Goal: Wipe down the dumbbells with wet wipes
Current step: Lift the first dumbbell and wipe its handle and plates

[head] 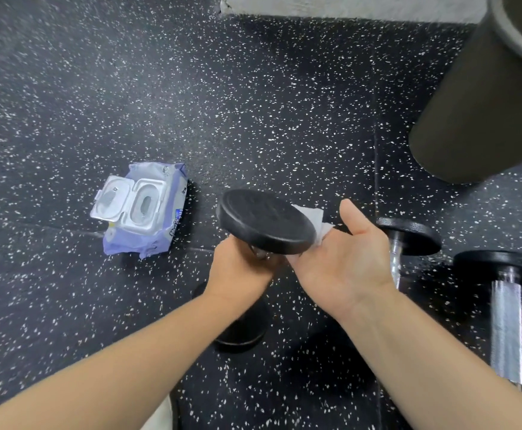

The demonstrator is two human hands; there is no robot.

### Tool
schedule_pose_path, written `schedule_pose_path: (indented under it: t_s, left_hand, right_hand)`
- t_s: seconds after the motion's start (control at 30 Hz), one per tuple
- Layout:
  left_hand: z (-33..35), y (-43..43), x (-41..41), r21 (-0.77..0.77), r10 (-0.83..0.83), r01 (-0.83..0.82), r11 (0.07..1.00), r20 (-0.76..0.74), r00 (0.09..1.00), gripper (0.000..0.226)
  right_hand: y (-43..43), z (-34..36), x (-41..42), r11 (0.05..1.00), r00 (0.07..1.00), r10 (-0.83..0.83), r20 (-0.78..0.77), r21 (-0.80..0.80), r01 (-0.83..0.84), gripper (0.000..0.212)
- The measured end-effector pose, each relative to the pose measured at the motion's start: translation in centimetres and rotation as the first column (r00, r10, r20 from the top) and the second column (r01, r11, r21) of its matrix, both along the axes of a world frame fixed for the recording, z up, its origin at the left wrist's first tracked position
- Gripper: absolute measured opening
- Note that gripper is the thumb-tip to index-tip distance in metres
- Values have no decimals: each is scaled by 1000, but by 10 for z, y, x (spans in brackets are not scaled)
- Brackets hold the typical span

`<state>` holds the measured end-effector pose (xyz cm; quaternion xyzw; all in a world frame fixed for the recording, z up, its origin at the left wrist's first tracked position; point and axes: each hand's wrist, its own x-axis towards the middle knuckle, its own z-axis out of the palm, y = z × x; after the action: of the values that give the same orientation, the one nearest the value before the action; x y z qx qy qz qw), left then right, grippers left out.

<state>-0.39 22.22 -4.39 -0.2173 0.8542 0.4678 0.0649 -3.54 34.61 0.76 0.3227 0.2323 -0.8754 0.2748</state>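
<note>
While gripping dumbbell (265, 225) by its handle with left hand (238, 268), holds it tilted above floor (253, 103). Presses wipe (314, 220) to top plate's rim with right hand (346, 262), fingers curled behind, thumb out. Left: open pack (144, 209). Right: two dumbbells (408, 237), bin (483, 103).

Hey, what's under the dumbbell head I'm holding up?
Under the dumbbell head, the left hand grips the handle, mostly covered. A white wipe sticks out at its right edge against the right hand, whose fingers are hidden beneath it.
</note>
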Motion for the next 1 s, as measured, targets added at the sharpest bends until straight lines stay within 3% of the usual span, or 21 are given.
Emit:
schedule_pose_path:
  t_s: [0.17,0.33,0.5,0.63,0.73,0.83,0.93,1.0]
  left_hand:
    - [0,-1,-4,336,-152,124,934,57,987,18]
    - [-9,7,-8,275,-191,181,944,12,981,31]
    - [-6,7,-10,166,-160,141,976,103,982,35]
    - [0,4,-14,212,-173,132,968,189,967,25]
    - [2,4,-14,256,-257,214,943,147,955,34]
    - [-2,2,-17,320,-308,260,911,106,946,30]
    - [-6,9,-10,214,-177,153,965,98,979,8]
    - [-2,19,5,36,-34,31,999,85,996,26]
  right_hand:
    - [1,-11,-19,994,996,88,23,-65,-87,74]
    - [8,-15,-13,998,999,42,27,-47,-41,73]
    - [28,13,18,994,1000,-9,0,-108,9,62]
    - [33,33,26,991,992,112,-61,-72,-116,65]
    - [30,17,9,991,999,50,3,-123,-49,66]
    - [24,-3,-9,998,999,36,41,-53,-34,70]
    - [23,-12,-15,998,998,49,28,-47,-48,73]
    - [22,-13,-16,998,999,42,14,-50,-42,72]
